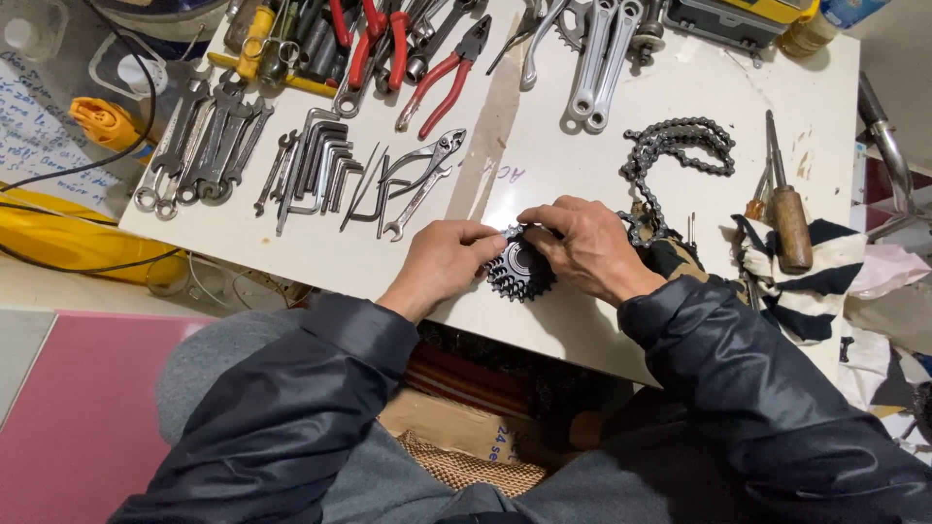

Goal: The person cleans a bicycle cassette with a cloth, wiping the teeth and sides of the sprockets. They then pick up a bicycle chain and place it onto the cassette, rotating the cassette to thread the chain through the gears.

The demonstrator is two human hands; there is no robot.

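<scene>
From the head camera, the left hand (442,260) and right hand (587,247) pinched a chain (670,150) with closed fingers over a toothed gear cluster (519,272) near the white table's (582,107) front edge. The gear looked heavy, hard and greasy; its spiky outer teeth seemed best to grab.

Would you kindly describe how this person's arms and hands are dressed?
Both arms wear long sleeves of a dark, slightly shiny, creased jacket, ending at the wrists. The left hand and right hand are bare: no gloves, and no rings or watch in view.
</scene>
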